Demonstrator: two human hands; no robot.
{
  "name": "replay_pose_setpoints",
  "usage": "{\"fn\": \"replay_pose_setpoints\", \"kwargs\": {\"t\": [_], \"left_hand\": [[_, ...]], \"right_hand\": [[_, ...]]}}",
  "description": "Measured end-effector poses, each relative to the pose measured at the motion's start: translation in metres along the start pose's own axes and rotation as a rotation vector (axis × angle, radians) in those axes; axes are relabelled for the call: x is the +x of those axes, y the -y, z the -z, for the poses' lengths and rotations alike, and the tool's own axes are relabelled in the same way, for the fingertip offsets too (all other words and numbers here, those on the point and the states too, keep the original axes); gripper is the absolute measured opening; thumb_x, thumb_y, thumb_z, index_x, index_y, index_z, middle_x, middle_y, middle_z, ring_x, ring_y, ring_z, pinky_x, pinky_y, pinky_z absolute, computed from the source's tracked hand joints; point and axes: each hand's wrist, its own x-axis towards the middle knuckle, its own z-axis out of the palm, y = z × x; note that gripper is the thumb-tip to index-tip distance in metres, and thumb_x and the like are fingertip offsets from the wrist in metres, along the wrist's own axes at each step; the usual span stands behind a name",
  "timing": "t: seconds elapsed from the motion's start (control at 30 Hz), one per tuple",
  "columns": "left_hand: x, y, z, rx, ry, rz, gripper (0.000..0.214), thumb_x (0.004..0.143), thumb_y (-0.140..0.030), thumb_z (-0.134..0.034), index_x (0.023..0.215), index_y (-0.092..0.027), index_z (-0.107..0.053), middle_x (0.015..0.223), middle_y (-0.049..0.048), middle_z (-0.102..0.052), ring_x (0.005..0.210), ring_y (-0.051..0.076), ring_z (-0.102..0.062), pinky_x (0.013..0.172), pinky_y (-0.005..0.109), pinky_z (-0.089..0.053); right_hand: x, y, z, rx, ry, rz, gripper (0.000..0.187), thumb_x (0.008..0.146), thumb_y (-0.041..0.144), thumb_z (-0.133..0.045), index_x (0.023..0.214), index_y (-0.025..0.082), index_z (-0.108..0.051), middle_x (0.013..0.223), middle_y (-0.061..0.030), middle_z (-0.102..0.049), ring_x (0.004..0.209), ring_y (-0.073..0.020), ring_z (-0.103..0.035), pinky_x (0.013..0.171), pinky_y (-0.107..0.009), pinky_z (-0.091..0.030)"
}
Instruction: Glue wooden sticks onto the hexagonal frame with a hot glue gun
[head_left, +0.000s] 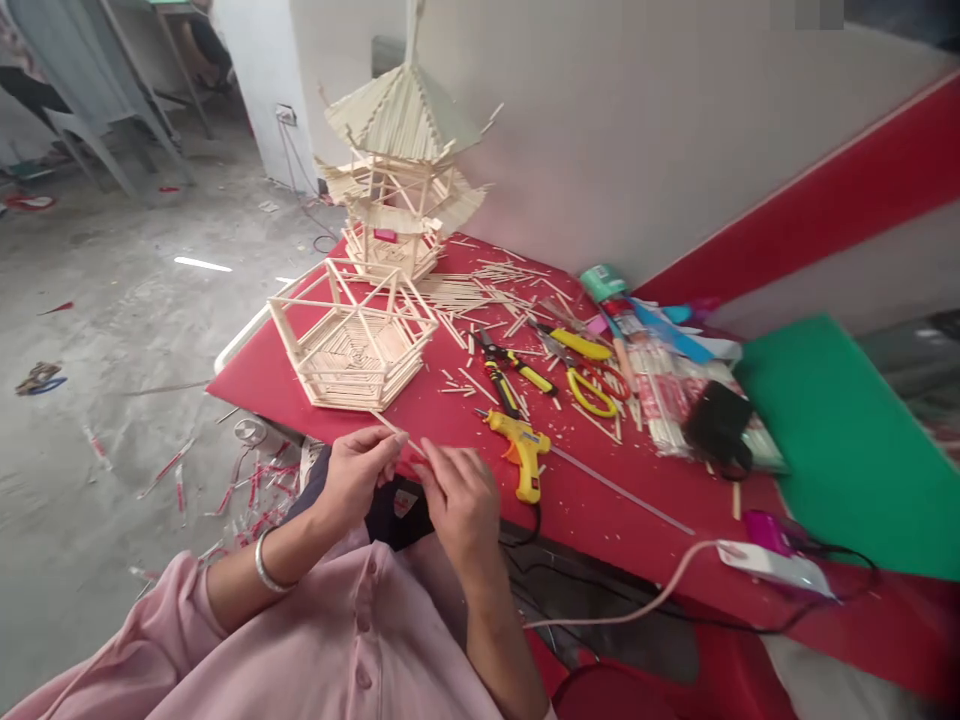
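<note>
My left hand [358, 470] and my right hand [457, 492] meet at the near edge of the red table [600, 490]. Both pinch a thin wooden stick [390, 428] that runs between their fingertips and points up toward a hexagonal stick frame [352, 340]. The fingers of each hand are closed on it. A silver bangle sits on my left wrist. Just right of my right hand lies a yellow glue gun [521, 450]. Behind the hexagonal frame stands a tall stick pagoda model [401, 170].
Loose sticks [480, 290] litter the table's far side. Yellow-handled pliers [510, 372], yellow scissors [589, 385], packets of sticks [664, 390] and a black object [716, 420] lie to the right. A green sheet [840, 440] lies further right. Cables cross the near edge. Scraps dot the floor at left.
</note>
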Motion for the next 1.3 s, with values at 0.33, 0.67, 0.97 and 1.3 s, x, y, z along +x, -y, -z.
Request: {"fn": "replay_pose_setpoints", "kwargs": {"t": [0.33,0.67,0.97,1.3], "left_hand": [[0.039,0.007,-0.062,0.156,0.214,-0.042,0.064,0.068,-0.054,-0.079,0.115,-0.013,-0.064,0.061,-0.0042,-0.058,0.041,0.008,-0.049,0.036,0.019,-0.038],[0.052,0.026,-0.064,0.182,0.159,-0.171,0.039,0.075,-0.047,-0.075,0.098,-0.015,-0.07,0.06,-0.0033,-0.057,0.045,0.009,-0.051,0.043,0.021,-0.04],[0.048,0.027,-0.063,0.125,0.104,-0.162,0.033,0.077,-0.048,-0.074,0.09,-0.018,-0.071,0.065,-0.0015,-0.058,0.047,0.009,-0.051,0.044,0.022,-0.04],[0.048,0.027,-0.06,0.118,0.11,-0.137,0.034,0.077,-0.05,-0.073,0.09,-0.019,-0.071,0.065,-0.0007,-0.057,0.05,0.01,-0.051,0.045,0.023,-0.042]], "right_hand": [[0.091,-0.106,0.043,-0.566,0.266,-0.574,0.041,0.1,0.026,-0.037,0.098,0.015,-0.076,0.088,-0.0155,-0.073,0.083,-0.0235,-0.066,0.065,-0.03,-0.042],[0.194,-0.146,0.017,-0.556,0.504,-0.069,0.039,0.1,0.024,-0.037,0.122,0.017,-0.068,0.121,-0.0151,-0.066,0.114,-0.0244,-0.055,0.093,-0.032,-0.044],[0.284,-0.167,-0.043,-0.588,0.687,0.022,0.038,0.097,0.022,-0.038,0.116,0.016,-0.071,0.118,-0.0163,-0.07,0.106,-0.0254,-0.064,0.088,-0.034,-0.047],[0.315,-0.178,-0.048,-0.651,0.787,0.133,0.033,0.087,0.013,-0.051,0.111,0.018,-0.073,0.117,-0.016,-0.071,0.108,-0.0294,-0.065,0.088,-0.038,-0.048]]}}
